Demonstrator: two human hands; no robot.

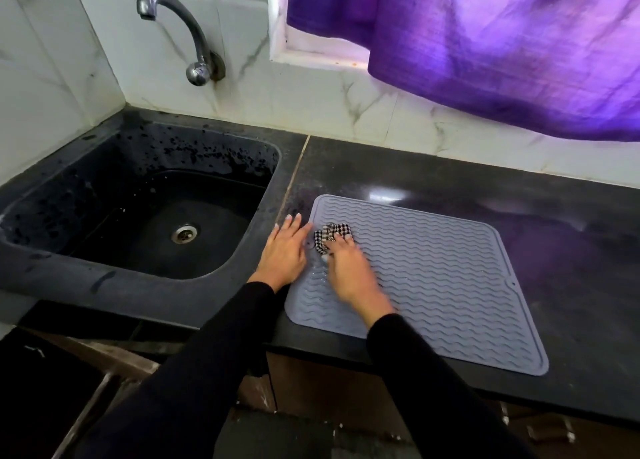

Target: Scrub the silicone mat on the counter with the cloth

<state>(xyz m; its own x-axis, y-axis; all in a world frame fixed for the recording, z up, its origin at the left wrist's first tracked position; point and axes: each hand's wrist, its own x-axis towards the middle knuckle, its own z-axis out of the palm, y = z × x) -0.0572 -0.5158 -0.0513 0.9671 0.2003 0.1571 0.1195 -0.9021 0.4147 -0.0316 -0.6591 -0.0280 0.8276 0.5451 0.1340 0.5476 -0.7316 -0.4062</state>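
A grey-blue silicone mat [443,278] with wavy ridges lies flat on the black counter [571,285], its near edge overhanging the counter's front. A small black-and-white checked cloth [329,235] is bunched on the mat's far left part. My right hand [349,271] presses on the cloth, fingers wrapped over it, and looks motion-blurred. My left hand [285,252] lies flat, fingers spread, on the mat's left edge and the counter beside it.
A black sink [149,199] with a steel drain sits left of the mat, a curved tap [180,25] on the tiled wall above it. A purple curtain [502,43] hangs over the counter's back right. The counter's front edge runs below the mat.
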